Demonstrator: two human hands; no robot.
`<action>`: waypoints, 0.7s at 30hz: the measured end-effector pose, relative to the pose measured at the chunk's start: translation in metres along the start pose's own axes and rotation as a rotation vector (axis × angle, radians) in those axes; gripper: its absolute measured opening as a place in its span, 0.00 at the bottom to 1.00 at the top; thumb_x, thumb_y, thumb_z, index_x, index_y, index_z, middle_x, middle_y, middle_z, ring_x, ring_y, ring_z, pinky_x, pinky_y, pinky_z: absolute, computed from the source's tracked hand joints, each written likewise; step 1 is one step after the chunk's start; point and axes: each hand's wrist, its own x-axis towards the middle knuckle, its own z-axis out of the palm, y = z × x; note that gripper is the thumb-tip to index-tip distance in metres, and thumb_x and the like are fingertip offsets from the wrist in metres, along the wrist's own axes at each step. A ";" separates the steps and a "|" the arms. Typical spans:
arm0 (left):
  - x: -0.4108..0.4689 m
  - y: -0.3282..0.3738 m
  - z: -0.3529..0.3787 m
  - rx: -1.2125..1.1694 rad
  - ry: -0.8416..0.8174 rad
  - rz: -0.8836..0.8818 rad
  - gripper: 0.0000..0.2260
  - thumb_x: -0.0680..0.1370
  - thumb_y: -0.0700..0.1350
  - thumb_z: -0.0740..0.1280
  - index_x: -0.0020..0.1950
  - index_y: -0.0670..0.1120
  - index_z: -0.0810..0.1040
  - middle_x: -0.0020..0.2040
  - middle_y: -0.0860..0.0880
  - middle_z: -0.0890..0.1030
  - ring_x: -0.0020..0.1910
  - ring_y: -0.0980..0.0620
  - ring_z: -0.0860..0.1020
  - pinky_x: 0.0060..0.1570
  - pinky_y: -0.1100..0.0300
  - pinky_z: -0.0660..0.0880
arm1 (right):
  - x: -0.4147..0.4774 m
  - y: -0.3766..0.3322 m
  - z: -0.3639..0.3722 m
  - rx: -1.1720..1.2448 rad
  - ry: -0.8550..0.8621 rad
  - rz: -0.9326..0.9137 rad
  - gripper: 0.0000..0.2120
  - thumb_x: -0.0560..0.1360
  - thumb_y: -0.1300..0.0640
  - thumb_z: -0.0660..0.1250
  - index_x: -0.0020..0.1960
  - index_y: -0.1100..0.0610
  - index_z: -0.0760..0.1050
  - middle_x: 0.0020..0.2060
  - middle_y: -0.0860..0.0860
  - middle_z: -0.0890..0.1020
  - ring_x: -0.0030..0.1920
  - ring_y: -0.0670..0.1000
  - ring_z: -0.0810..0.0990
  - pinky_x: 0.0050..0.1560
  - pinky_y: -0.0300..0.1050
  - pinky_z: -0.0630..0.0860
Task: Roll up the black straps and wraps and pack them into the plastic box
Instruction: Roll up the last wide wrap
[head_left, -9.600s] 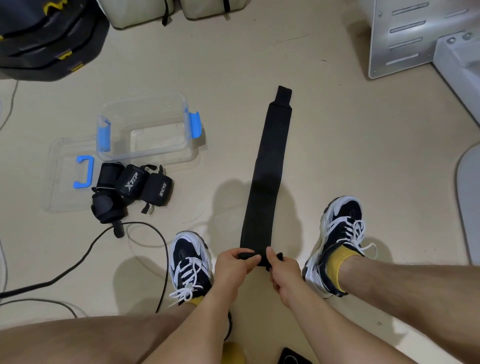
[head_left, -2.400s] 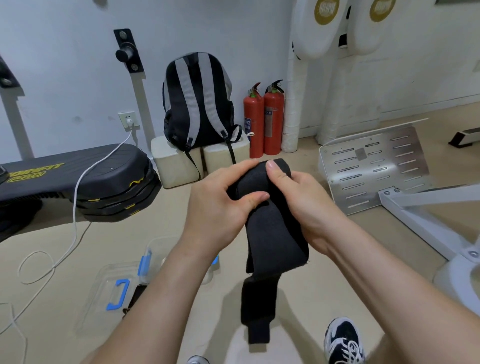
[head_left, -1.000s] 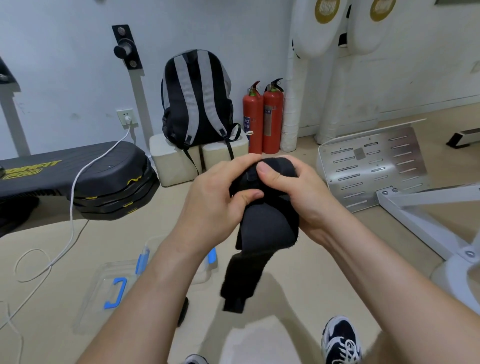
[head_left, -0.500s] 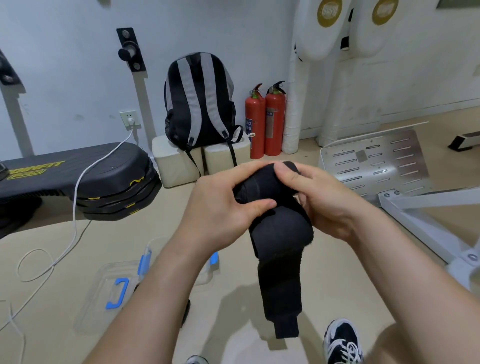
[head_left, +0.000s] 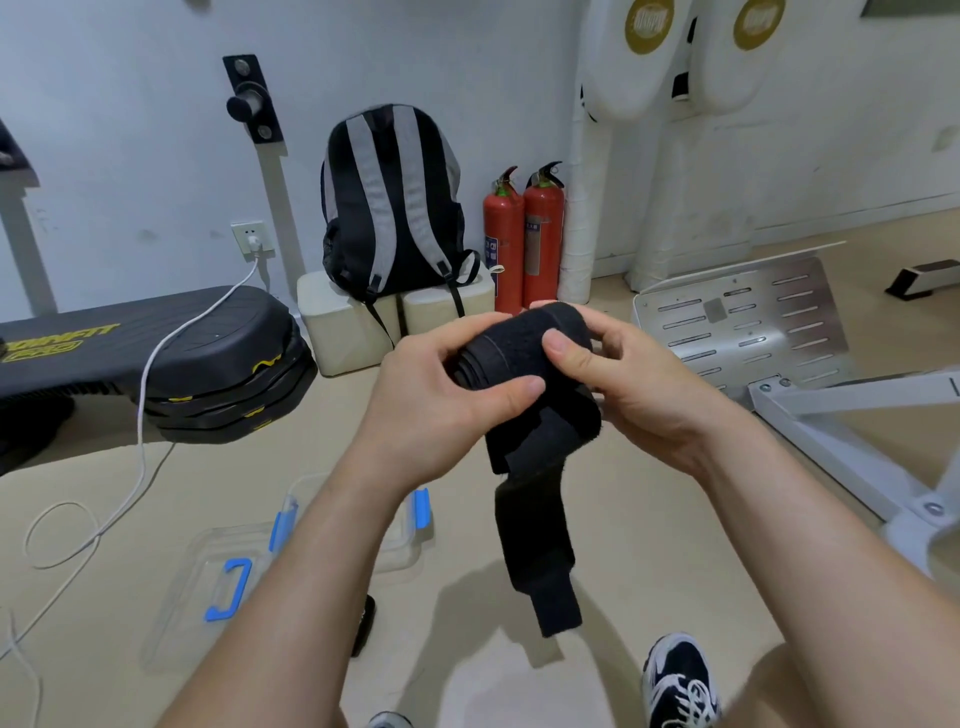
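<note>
Black wrap, mostly wound into a fat roll, is up in the air between both hands; the left hand grips the roll's left end, thumb pressed on the front; the right hand clasps the other end, thumb on top; the loose tail hangs shorter than half a second ago; the plastic box sits on the floor below, partly behind the left forearm.

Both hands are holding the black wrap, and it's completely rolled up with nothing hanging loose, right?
Not quite. The left hand and right hand do hold the black wrap, but the head view shows it only partly rolled: a loose tail hangs down below the roll.
</note>
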 end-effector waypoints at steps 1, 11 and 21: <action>0.000 -0.001 -0.001 0.019 0.004 0.011 0.20 0.68 0.40 0.80 0.55 0.57 0.81 0.46 0.58 0.85 0.48 0.59 0.83 0.50 0.62 0.79 | -0.001 -0.001 -0.001 -0.028 -0.014 0.010 0.16 0.72 0.49 0.67 0.59 0.51 0.79 0.48 0.50 0.86 0.47 0.48 0.85 0.42 0.39 0.79; -0.007 0.000 0.002 0.368 -0.004 0.148 0.27 0.66 0.55 0.77 0.63 0.64 0.75 0.53 0.65 0.80 0.55 0.63 0.79 0.57 0.63 0.76 | 0.005 0.005 -0.006 0.120 -0.038 -0.002 0.12 0.73 0.56 0.67 0.54 0.59 0.79 0.46 0.55 0.83 0.47 0.53 0.84 0.44 0.44 0.82; -0.004 -0.004 0.007 0.753 0.269 0.247 0.25 0.66 0.52 0.75 0.63 0.55 0.78 0.46 0.55 0.83 0.43 0.52 0.81 0.42 0.58 0.77 | 0.004 -0.002 0.007 -0.200 0.241 0.057 0.16 0.77 0.46 0.68 0.62 0.51 0.78 0.47 0.50 0.79 0.44 0.46 0.79 0.47 0.44 0.79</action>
